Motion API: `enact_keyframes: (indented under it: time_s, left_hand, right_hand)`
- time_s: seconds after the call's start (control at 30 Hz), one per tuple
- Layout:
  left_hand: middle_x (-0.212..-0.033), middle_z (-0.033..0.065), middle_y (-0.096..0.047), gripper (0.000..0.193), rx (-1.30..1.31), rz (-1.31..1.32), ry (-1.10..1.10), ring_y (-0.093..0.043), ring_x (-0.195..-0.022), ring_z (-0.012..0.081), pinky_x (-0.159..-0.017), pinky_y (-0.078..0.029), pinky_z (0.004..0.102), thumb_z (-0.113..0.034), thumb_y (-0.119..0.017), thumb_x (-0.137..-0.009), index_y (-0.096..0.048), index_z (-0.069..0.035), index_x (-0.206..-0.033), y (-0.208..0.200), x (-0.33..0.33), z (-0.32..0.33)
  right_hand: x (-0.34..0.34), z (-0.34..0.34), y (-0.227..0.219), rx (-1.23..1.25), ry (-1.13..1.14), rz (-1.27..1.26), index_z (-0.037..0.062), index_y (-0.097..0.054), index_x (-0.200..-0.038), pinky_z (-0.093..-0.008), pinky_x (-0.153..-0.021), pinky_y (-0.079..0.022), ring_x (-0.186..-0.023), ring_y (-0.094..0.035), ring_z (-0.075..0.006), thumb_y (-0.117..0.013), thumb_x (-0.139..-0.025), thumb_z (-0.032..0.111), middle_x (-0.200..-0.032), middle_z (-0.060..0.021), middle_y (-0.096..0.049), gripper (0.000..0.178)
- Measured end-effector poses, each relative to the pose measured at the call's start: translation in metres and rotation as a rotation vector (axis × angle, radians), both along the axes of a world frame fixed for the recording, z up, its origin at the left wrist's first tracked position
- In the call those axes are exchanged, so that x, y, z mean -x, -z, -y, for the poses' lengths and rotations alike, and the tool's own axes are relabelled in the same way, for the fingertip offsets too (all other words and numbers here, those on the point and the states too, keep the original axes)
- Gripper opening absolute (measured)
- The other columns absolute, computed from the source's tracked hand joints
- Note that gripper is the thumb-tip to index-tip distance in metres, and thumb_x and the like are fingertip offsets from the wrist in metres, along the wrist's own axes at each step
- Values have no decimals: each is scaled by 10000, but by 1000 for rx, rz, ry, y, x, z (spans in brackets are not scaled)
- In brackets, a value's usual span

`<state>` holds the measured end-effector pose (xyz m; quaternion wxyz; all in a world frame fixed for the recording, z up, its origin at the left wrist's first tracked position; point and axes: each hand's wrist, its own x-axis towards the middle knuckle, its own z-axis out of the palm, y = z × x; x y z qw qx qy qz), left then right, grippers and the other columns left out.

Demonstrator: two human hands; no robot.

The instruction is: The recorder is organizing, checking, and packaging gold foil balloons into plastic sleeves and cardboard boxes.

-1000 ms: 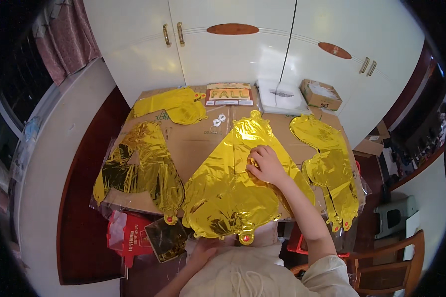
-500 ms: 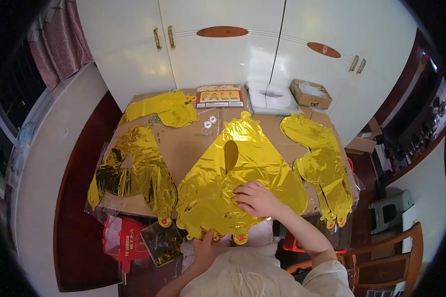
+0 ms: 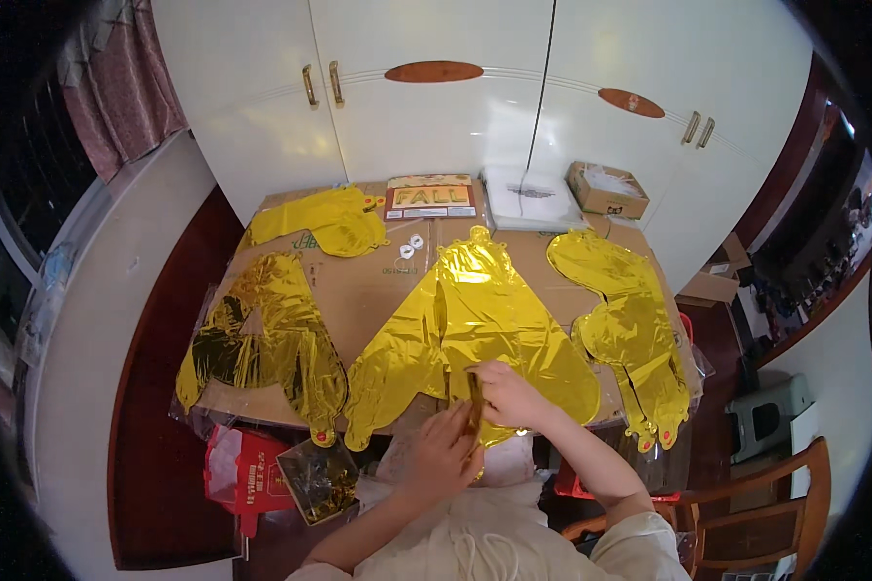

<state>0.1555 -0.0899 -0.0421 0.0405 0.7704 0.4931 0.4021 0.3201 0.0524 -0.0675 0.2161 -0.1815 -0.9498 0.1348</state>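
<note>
A flat gold foil balloon (image 3: 494, 310) lies in the middle of the table, its near part gathered up into a fold between my hands. My right hand (image 3: 510, 397) pinches the top of this fold. Against the fold's left side and lower down is my left hand (image 3: 444, 447), its fingers closed along the foil. What lies behind the fingers is hidden. To the left rests a letter-shaped gold foil balloon (image 3: 300, 300) with a small gap in its middle. Another letter-shaped foil balloon (image 3: 639, 310) is at the right, and a further gold balloon (image 3: 334, 221) lies at the back left.
Flattened cardboard (image 3: 363, 290) covers the table. Along the back stand a printed packet (image 3: 430, 213), a stack of clear plastic bags (image 3: 533, 198) and a small carton (image 3: 607, 191). Below the near left edge are a red bag (image 3: 252, 474) and an open box (image 3: 320, 484). A wooden chair (image 3: 756, 504) stands right.
My left hand has risen from the near edge and moved right beside my right hand. The near part of the middle balloon, which lay spread out, is now folded up between them.
</note>
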Motion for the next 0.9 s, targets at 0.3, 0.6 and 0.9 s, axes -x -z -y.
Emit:
enact_keyframes:
  time_s: [0.3,0.6,0.9]
  left_hand:
    - [-1229,208,-585,178,30,-261,84,-512,-1206,341,-1045,-371,474,-197,-635,-782,-620,-24,-821,10,-3,-13]
    - [-1237,183,-572,354,99,-275,120,-511,-1207,337,-1029,-383,477,-351,-700,-785,-610,-40,-930,8,-2,-15]
    - [-1282,194,-540,551,219,-221,-11,-476,-1252,350,-1051,-354,475,-369,-674,-832,-524,0,-1213,15,42,-21]
  right_hand:
    - [-23,-9,-4,1035,435,-411,43,-549,-1214,-356,-834,-501,-920,-634,-264,-575,-928,264,-1029,-157,-641,362]
    - [-23,7,-14,565,344,-202,46,-532,-1209,-263,-668,-488,-756,-565,-107,-682,-859,84,-905,-35,-603,383]
    - [-4,-8,-16,741,309,-144,44,-584,-1155,-344,-723,-520,-812,-664,-241,-697,-827,196,-916,-109,-679,379]
